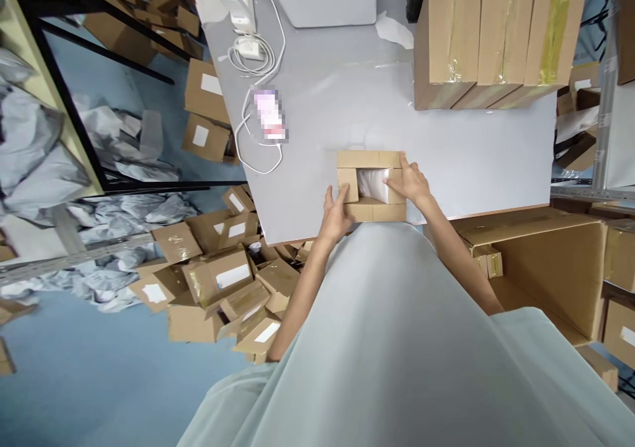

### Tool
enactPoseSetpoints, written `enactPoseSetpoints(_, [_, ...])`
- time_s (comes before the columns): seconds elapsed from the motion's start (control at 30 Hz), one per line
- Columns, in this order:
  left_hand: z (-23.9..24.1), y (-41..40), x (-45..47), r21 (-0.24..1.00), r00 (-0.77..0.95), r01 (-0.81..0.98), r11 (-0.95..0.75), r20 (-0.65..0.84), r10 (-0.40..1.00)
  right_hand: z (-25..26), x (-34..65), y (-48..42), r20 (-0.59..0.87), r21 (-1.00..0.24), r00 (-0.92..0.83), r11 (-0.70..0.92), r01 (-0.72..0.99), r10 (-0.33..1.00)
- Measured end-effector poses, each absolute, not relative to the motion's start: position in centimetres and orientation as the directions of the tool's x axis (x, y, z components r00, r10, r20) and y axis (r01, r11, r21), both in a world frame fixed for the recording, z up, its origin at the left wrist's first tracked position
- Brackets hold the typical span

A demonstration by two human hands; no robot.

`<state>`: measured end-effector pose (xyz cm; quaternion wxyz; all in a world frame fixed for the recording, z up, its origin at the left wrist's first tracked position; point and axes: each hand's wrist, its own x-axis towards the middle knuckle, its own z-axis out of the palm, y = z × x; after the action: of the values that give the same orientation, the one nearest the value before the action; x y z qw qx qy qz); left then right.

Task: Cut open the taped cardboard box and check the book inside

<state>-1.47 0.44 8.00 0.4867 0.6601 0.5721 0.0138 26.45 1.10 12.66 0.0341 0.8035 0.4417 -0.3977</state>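
A small cardboard box point(372, 159) stands at the near edge of the grey table, its flaps partly folded in around a central gap. Through that gap shows whitish, plastic-looking wrapping point(373, 184). My left hand point(336, 217) grips the box at its left side, thumb against the left flap. At the right side, my right hand point(411, 182) holds the box, one finger along the upper right corner and the thumb reaching in over the right flap. What lies inside the wrapping is hidden.
Three taped cartons point(496, 37) stand at the table's back right. A phone point(269, 113) and white cable point(262, 169) lie at left, below a power strip point(241, 0). A large open carton point(550, 268) sits at lower right; loose boxes point(228, 275) pile up at lower left.
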Motion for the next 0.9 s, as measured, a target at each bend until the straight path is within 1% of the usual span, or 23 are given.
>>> enactPoseSetpoints(0.1, [8.2,-0.5,-0.3,0.632,0.366,0.775,0.019,-0.473,0.802,13.0,26.1,1.0,-0.656,-0.308,0.312,-0.622,0.720,0.687])
enactPoseSetpoints(0.23, [9.6,-0.5,1.0,0.582,0.401,0.805,-0.118,-0.386,0.831,13.2,27.8,-0.8,-0.564,-0.442,0.298,-0.586,0.679,0.770])
enactPoseSetpoints(0.33, [10.7,0.1,2.6,0.585,0.487,0.775,-0.239,-0.311,0.816,12.7,30.0,-3.0,-0.509,-0.519,0.322,-0.584,0.624,0.798])
enactPoseSetpoints(0.47, [11.3,0.7,6.4,0.638,0.618,0.693,-0.336,-0.284,0.733,11.9,31.6,-5.5,-0.522,-0.515,0.413,-0.662,0.544,0.746])
enactPoseSetpoints(0.57, [11.3,0.9,9.6,0.626,0.643,0.689,-0.365,-0.295,0.707,11.4,31.6,-6.7,-0.543,-0.510,0.430,-0.690,0.514,0.721])
enactPoseSetpoints(0.67, [11.2,0.9,11.9,0.552,0.623,0.736,-0.393,-0.325,0.711,11.1,31.0,-7.4,-0.549,-0.523,0.416,-0.686,0.506,0.725])
enactPoseSetpoints(0.9, [12.4,0.8,13.5,0.287,0.542,0.840,-0.460,-0.416,0.730,10.9,30.2,-7.9,-0.577,-0.517,0.370,-0.676,0.524,0.728])
